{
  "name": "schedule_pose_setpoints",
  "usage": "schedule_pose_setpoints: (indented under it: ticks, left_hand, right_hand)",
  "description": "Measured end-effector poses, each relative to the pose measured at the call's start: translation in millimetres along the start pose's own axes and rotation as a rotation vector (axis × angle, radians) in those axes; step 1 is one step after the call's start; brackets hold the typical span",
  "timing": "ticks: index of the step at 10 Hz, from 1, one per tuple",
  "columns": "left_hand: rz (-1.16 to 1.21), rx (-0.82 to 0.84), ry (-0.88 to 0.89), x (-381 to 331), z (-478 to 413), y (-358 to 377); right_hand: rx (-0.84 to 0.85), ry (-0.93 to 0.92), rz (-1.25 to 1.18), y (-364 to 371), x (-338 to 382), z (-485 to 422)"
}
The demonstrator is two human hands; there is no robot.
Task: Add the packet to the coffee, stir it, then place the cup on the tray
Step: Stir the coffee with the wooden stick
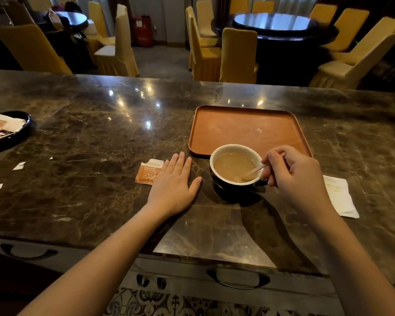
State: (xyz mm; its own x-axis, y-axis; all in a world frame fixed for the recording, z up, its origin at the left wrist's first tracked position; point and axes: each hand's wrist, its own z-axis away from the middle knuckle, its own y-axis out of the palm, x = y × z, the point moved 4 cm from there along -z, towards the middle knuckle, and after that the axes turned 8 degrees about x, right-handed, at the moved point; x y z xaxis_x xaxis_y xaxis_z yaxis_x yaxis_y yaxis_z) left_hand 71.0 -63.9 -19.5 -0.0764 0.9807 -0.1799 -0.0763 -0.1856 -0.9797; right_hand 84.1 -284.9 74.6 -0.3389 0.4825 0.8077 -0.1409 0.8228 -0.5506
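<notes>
A dark cup [224, 188] with a white inside stands on the marble counter just in front of the orange tray [217, 131]. It holds milky brown coffee [233, 166]. My right hand [297, 176] pinches a slim spoon [255, 170] whose tip is down in the coffee at the cup's right side. My left hand [173, 185] lies flat on the counter left of the cup, fingers apart, holding nothing. Its fingertips overlap the edge of an orange and white packet [147, 172] that lies on the counter.
A folded white napkin [340, 197] lies right of my right hand. A black dish [21, 133] with torn wrappers sits at the far left, with paper scraps [18, 165] near it. Yellow-covered chairs [237, 55] and round tables stand beyond the counter.
</notes>
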Motion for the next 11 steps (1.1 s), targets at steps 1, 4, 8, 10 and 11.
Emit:
schedule_pose_setpoints:
  ticks: [1,4,8,10,11]
  left_hand:
    - [0.000,0.002,-0.003,0.2,0.5,-0.2]
    - [0.002,0.004,0.000,0.7,0.5,0.3]
    - [0.015,0.003,0.000,-0.3,1.9,-1.2]
    - [0.020,0.006,-0.003,-0.7,1.7,-1.9]
    - [0.017,0.010,-0.005,-0.7,1.6,-1.4]
  right_hand:
    - [-0.053,-0.003,0.050,-4.2,-0.9,-0.6]
    - [-0.189,-0.016,0.071,2.1,-4.3,-5.4]
    - [-0.087,-0.003,-0.009,20.1,6.3,-2.8]
    - [0.007,0.032,-0.002,2.2,6.9,0.1]
    - [-0.020,0.028,0.071,-9.1,5.2,-0.5]
